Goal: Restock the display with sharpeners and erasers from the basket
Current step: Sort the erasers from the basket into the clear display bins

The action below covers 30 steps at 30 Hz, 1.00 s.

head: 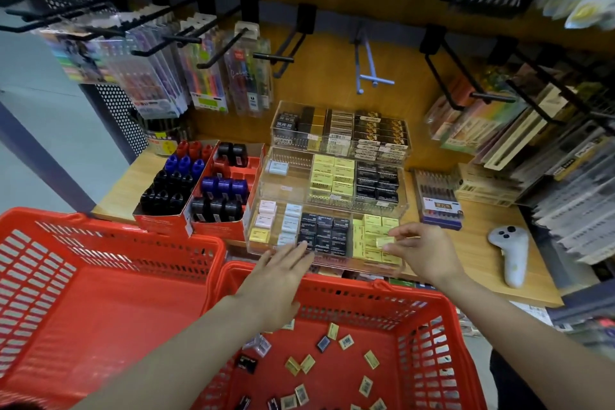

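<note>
A clear stepped acrylic display [332, 206] holds rows of yellow, black and white erasers. My right hand [421, 251] pinches a small yellow eraser [384, 241] over the front right compartment of yellow erasers. My left hand [278, 280] reaches forward with straight fingers, fingertips at the display's front edge by the black erasers [324, 231]. Below, the right red basket [442, 336] holds several loose yellow and dark erasers. Two red cardboard boxes [199, 190] left of the display hold black, blue and red sharpeners.
An empty-looking red basket [83, 293] sits at the left. A white handheld controller [511, 251] lies on the wooden shelf at the right. Pen packs hang from black hooks [213, 53] above; boxed pens [439, 200] and stacked stationery stand at the right.
</note>
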{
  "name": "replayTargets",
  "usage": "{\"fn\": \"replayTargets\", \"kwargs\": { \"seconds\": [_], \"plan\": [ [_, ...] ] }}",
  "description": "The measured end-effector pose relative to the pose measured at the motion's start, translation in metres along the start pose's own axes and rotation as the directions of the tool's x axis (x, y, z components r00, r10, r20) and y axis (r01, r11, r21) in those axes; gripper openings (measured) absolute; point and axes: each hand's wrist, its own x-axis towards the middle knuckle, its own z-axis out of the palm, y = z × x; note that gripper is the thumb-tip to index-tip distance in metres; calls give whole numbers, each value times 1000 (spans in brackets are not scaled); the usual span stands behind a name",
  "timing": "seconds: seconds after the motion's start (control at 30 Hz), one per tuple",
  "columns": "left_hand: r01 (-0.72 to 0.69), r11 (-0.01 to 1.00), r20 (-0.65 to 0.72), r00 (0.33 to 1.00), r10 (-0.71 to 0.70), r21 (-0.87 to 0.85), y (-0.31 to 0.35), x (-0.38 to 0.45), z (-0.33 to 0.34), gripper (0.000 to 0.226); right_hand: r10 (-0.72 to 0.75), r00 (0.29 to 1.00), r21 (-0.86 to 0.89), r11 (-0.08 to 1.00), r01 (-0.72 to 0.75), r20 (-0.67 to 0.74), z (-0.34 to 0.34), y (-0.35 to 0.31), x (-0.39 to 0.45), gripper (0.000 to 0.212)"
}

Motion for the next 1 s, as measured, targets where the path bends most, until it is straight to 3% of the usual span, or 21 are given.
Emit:
{"fn": "replayTargets", "kwargs": {
  "seconds": [0.1, 0.2, 0.4, 0.6, 0.77, 0.83, 0.9, 1.0],
  "plan": [
    [12, 996, 44, 999, -16, 84, -1, 6, 13, 89, -10, 1000, 10, 1000, 10, -11, 15, 9, 7, 25],
    [14, 998, 29, 999, -15, 56, -3, 12, 15, 90, -42, 998, 2, 999, 42, -38, 25, 12, 13, 28],
    [12, 1000, 20, 1000, -13, 19, -3, 16, 15, 88, -320, 945, -286, 913, 291, -61, 27, 14, 14, 22],
    [17, 1000, 26, 1000, -17, -15, -5, 18, 15, 86, -322, 945, -364, 887, 283, -51, 32, 15, 16, 19],
    [5, 1000, 44, 999, -6, 25, -5, 16, 14, 84, -317, 945, -325, 904, 276, -79, 31, 16, 10, 18],
    [-36, 994, -18, 999, 38, 106, -2, 12, 15, 75, -380, 912, -303, 897, 323, -151, 31, 15, -7, 12],
    [-150, 958, -98, 979, 179, 243, 3, 6, 21, 62, -464, 867, -268, 872, 410, -183, 33, 14, -34, 9],
    [-277, 922, 4, 958, 286, 270, 13, -4, 47, 48, -520, 853, -320, 802, 505, 42, 49, 29, -71, 15]
  ]
}}
